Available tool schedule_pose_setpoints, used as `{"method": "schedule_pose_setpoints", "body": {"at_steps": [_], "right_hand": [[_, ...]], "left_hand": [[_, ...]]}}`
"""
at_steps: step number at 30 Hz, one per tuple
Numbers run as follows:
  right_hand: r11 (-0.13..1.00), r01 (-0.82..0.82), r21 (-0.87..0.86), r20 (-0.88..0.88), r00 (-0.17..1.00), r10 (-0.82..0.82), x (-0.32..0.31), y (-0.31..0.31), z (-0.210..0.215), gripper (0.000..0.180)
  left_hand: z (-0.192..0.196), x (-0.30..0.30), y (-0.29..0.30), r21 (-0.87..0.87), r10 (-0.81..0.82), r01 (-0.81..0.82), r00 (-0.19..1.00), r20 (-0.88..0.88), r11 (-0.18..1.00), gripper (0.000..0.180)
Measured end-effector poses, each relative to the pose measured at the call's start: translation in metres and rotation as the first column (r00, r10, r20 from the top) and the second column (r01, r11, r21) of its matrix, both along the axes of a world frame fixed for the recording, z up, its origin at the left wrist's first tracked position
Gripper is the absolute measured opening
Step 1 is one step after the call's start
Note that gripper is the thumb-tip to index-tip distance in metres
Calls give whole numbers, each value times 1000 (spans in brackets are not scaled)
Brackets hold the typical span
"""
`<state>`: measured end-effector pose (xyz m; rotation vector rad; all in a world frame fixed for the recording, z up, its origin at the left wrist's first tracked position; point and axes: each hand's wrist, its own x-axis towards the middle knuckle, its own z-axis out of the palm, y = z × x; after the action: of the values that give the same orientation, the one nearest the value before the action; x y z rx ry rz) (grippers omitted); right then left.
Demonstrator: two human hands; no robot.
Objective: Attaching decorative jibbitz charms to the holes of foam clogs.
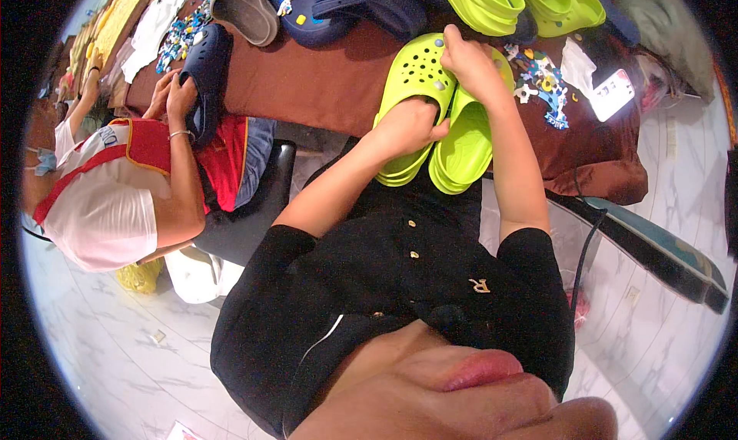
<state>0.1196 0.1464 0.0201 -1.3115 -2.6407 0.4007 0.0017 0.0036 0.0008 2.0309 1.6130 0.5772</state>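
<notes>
Two lime-green foam clogs lie side by side at the near edge of a brown-covered table [323, 86]. My left hand [407, 126] grips the left clog [415, 75] around its middle. My right hand [469, 59] presses its fingertips on the perforated top of that clog, next to the right clog [461, 148]. Whether a small charm is under my fingertips is hidden.
Loose colourful shoe charms [542, 83] and a phone [613, 94] lie right of the clogs. More green [492, 2], navy [307, 13] and grey [242, 9] clogs sit at the table's far side. A seated person at left holds a navy clog [204, 75] in both hands.
</notes>
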Motion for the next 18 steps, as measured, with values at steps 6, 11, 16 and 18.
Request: {"method": "schedule_pose_setpoints", "body": {"at_steps": [6, 11, 16, 18], "right_hand": [[993, -115, -8, -352, 930, 105, 8, 0, -8, 21], [962, -129, -239, -479, 878, -2, 20, 1, -5, 18], [991, -112, -69, -547, 835, 56, 15, -2, 0, 18], [987, 66, -147, -511, 849, -133, 15, 5, -4, 21]], "left_hand": [[2, 0, -2, 82, -3, 0, 999, 36, 997, 45], [-1, 1, 0, 50, -7, 6, 1000, 30, 999, 43], [-10, 0, -1, 80, 9, -12, 999, 42, 997, 42], [-9, 1, -1, 36, 6, -7, 1000, 21, 999, 42]]}}
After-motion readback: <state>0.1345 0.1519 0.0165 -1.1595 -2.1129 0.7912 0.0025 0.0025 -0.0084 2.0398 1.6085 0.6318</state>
